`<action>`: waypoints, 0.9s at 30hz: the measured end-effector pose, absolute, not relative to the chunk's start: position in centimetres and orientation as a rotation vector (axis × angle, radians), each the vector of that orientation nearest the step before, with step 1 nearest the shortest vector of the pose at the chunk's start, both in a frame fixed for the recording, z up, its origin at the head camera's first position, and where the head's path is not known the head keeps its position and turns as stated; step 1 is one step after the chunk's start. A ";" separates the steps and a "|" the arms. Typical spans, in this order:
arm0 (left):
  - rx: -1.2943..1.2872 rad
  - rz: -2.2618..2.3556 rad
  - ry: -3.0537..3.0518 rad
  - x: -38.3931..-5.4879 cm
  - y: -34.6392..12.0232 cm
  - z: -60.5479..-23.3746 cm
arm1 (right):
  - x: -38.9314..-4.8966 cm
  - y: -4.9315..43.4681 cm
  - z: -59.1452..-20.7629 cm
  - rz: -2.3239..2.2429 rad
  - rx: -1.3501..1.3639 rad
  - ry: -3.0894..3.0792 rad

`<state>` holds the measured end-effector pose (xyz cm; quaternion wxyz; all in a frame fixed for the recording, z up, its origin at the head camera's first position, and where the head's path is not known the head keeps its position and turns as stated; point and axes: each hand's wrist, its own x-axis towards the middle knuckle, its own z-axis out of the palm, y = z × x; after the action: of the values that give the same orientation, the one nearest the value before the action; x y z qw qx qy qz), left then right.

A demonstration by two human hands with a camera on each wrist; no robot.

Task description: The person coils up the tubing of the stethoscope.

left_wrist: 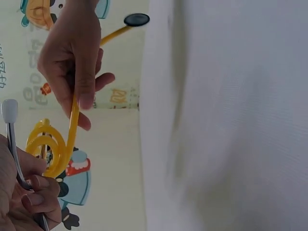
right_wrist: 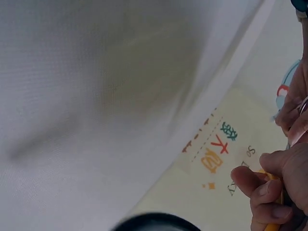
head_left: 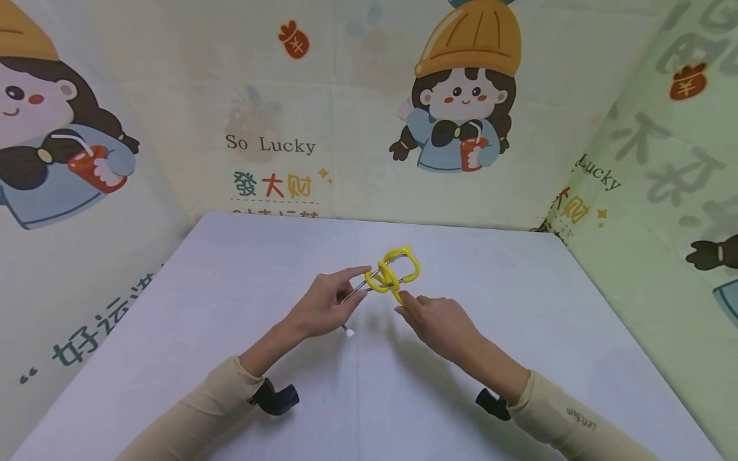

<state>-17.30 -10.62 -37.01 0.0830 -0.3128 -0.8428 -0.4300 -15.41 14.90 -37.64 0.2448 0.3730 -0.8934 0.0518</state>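
Note:
A stethoscope with yellow tubing (head_left: 416,267) is held up over the table, its tubing wound in loops around the metal ear tubes. My left hand (head_left: 325,306) grips the ear tubes, thumb and fingers on either side of them. A white ear tip (left_wrist: 9,111) on a bent metal tube (left_wrist: 13,154) sticks out beside that hand in the left wrist view. My right hand (head_left: 442,325) pinches the yellow tube just below the loops. Past the right hand, the tube's far end carries a dark round chestpiece (left_wrist: 137,19).
A white-covered table (head_left: 259,272) lies beneath both hands. Printed cloth walls (head_left: 357,166) rise at its back and sides. Black curved pieces (head_left: 280,399) show under the wrists, near the sleeves.

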 end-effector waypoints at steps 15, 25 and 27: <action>-0.663 -1.098 -2.602 -17.5 -10.7 -38.1 | -12.1 13.6 -36.4 -0.092 1.110 -2.451; -0.728 -0.851 -2.706 -16.9 -9.9 -38.3 | -11.9 13.7 -34.0 -0.296 1.211 -2.392; -0.740 -0.823 -2.721 -16.8 -9.9 -38.2 | -11.9 13.8 -33.7 -0.296 1.222 -2.363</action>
<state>-16.79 -9.87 -38.23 0.1020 -0.2506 -0.9215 -0.2786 -11.93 13.77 -33.66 0.2305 0.4442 -0.8591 -0.1077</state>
